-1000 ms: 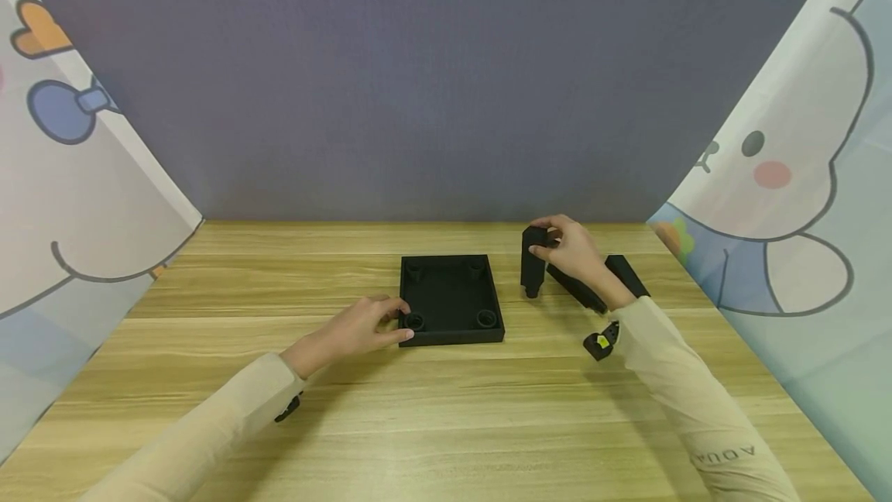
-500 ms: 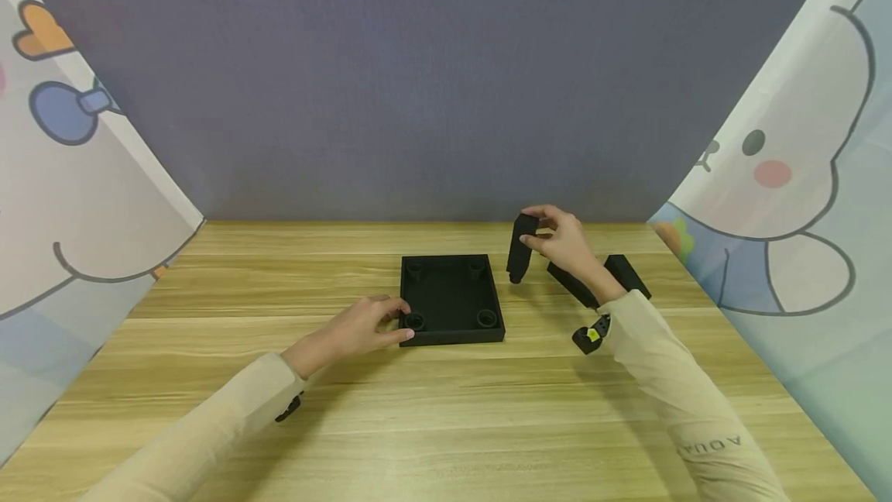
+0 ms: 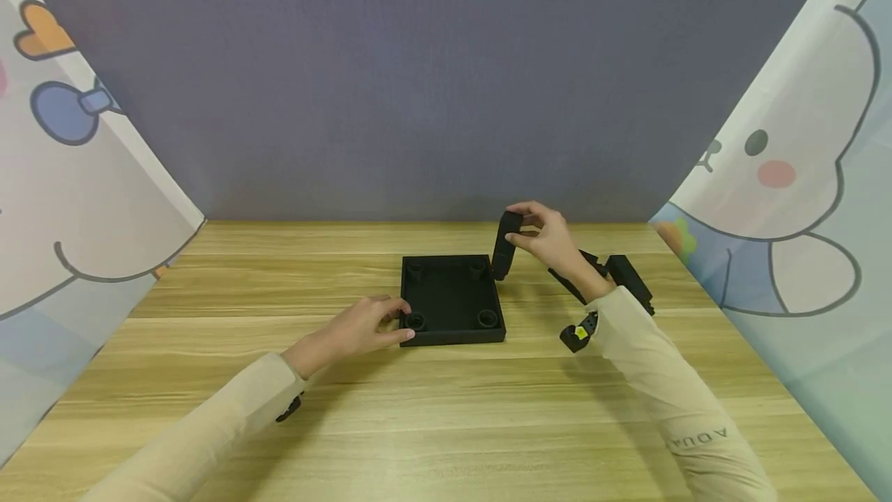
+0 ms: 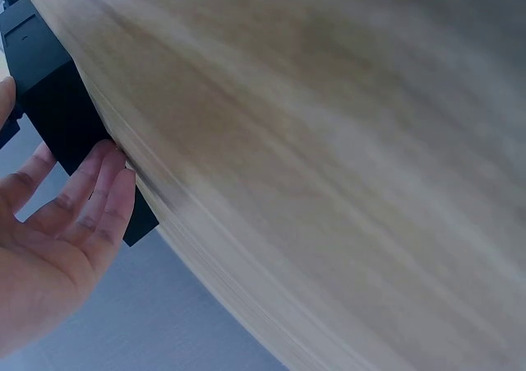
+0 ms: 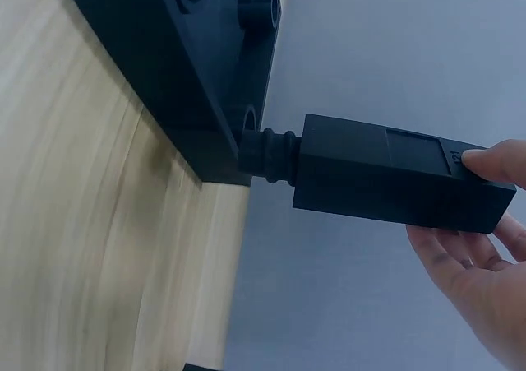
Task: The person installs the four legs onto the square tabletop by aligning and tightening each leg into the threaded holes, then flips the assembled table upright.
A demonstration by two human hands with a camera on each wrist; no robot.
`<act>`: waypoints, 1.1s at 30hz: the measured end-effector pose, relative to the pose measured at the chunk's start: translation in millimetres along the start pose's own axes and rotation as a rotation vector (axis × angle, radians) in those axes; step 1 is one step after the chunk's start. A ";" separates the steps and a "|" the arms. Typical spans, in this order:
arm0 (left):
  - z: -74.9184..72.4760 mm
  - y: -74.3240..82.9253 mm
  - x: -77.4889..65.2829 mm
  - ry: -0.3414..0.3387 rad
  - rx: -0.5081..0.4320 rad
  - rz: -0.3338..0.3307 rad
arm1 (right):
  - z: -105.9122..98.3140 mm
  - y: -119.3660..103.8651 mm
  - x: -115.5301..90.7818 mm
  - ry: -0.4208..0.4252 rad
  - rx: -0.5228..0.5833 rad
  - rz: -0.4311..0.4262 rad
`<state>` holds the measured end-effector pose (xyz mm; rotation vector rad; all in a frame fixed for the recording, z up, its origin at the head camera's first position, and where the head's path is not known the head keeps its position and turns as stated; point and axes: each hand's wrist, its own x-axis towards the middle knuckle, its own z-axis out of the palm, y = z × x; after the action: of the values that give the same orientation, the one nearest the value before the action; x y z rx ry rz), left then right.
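My right hand [image 3: 547, 238] holds a black square-sided leg [image 3: 506, 246] by its upper end, thumb on one face and fingers on the opposite one. The leg leans, and its ribbed round peg [image 5: 269, 155] points down at the far right corner of a black square base [image 3: 460, 338]. In the right wrist view the peg overlaps a round socket [image 5: 249, 118] at that corner. The base lies flat with its raised rim and corner sockets upward. My left hand [image 3: 358, 328] grips the base's near left corner, thumb at the front wall and fingers along the left side.
More black legs lie on the wooden table [image 3: 446, 424] to the right: one [image 3: 629, 281] in plain sight, another [image 3: 567, 283] partly behind my right wrist. A grey panel [image 3: 432, 84] stands behind the table. Printed cartoon curtains [image 3: 801, 177] flank both sides.
My right hand has carried the leg leftward to the far right corner of the base, and the leg has tilted. My left hand and the base have stayed in place.
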<state>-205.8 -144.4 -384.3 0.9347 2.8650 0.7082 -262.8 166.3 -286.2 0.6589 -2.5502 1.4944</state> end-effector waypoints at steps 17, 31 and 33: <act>0.7 0.8 0.0 0.007 0.001 -0.001 | 28.9 30.9 19.3 -0.046 0.050 -0.057; 1.9 0.3 0.8 0.008 0.007 -0.009 | 51.1 17.3 23.1 -0.073 0.133 -0.086; 1.7 0.4 0.9 0.009 0.007 -0.009 | 52.6 9.1 21.5 -0.076 0.137 -0.088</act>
<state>-206.0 -142.9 -385.6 0.9205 2.8799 0.7041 -279.7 118.6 -313.6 0.8505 -2.4525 1.6560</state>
